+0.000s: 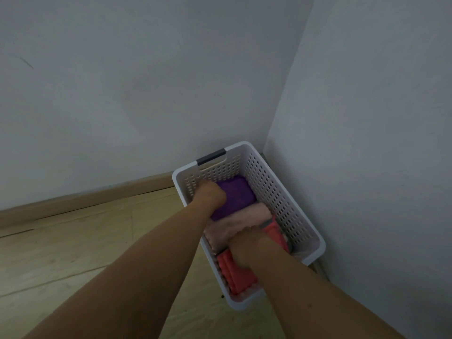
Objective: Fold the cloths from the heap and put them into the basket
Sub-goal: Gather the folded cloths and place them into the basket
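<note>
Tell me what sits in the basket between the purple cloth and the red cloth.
In the head view, a folded pale pink cloth lies between the purple cloth and the red cloth.

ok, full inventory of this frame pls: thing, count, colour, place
basket: 1, white perforated plastic with a dark grey handle, on the floor in the corner of the walls
purple cloth: 1, purple, folded, at the far end inside the basket
pink cloth: 1, pale pink, folded, in the middle of the basket
coral cloths: count unclear, coral red, folded, at the near end of the basket
floor: 1, light wood, with a matching skirting board along the wall
walls: 2, pale grey, meeting in a corner behind the basket
left hand: 1, inside the basket, on the near left edge of the purple cloth; grip hidden
right hand: 1, inside the basket, on the pink and coral cloths; fingers hidden
</note>
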`<action>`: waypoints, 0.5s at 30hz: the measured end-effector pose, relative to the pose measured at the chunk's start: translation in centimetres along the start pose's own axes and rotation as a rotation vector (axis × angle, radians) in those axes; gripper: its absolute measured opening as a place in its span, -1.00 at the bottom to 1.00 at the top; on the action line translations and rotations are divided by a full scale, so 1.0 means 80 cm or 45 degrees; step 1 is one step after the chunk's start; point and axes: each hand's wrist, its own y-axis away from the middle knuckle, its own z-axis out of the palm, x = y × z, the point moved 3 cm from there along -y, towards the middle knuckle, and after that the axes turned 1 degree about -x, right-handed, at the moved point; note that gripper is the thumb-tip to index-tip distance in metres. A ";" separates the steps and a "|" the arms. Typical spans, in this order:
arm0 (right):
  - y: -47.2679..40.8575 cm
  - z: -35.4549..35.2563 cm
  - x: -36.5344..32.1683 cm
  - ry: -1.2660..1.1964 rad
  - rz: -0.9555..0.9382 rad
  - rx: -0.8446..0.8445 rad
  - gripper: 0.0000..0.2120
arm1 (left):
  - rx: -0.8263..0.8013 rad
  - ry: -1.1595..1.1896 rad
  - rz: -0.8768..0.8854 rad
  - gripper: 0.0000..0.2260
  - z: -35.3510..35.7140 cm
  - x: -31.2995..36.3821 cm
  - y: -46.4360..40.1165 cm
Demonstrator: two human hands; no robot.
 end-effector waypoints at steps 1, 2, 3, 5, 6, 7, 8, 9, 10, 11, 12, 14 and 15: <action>-0.003 0.001 -0.001 -0.025 -0.028 -0.002 -0.60 | 0.038 -0.087 0.084 -0.68 -0.002 0.001 0.004; -0.001 -0.001 -0.003 -0.005 -0.047 -0.034 -0.60 | 0.106 -0.222 0.135 -0.67 0.001 0.000 0.001; -0.004 0.000 -0.002 -0.031 -0.053 -0.050 -0.59 | 0.146 -0.319 0.203 -0.64 0.002 -0.003 0.002; -0.006 -0.001 -0.001 -0.017 -0.041 -0.042 -0.56 | 0.233 -0.496 0.299 -0.62 0.000 -0.001 0.011; -0.010 0.001 -0.001 -0.022 -0.040 -0.031 -0.55 | 0.267 -0.616 0.382 -0.63 -0.001 0.003 0.017; -0.010 0.002 0.000 0.018 -0.019 -0.043 -0.54 | 0.264 -0.684 0.435 -0.64 -0.002 0.003 0.022; -0.012 0.004 -0.001 0.016 -0.011 -0.030 -0.54 | 0.254 -0.739 0.476 -0.65 -0.001 0.004 0.023; -0.011 0.006 0.000 0.027 0.005 -0.005 -0.55 | 0.226 -0.793 0.472 -0.65 -0.001 0.004 0.022; -0.008 0.006 0.003 0.030 0.021 0.043 -0.57 | 0.185 -0.820 0.498 -0.65 0.001 0.003 0.020; -0.003 0.005 0.007 0.032 0.036 0.080 -0.59 | 0.144 -0.878 0.526 -0.65 0.001 0.002 0.021; 0.005 0.001 0.011 0.037 0.051 0.129 -0.60 | 0.103 -0.952 0.560 -0.67 0.001 0.003 0.023; 0.010 0.002 0.024 0.038 0.096 0.102 -0.61 | -0.030 -1.090 0.577 -0.73 0.000 0.007 0.032; 0.014 0.004 0.033 0.054 0.151 0.048 -0.62 | -0.145 -1.087 0.560 -0.76 0.001 0.010 0.037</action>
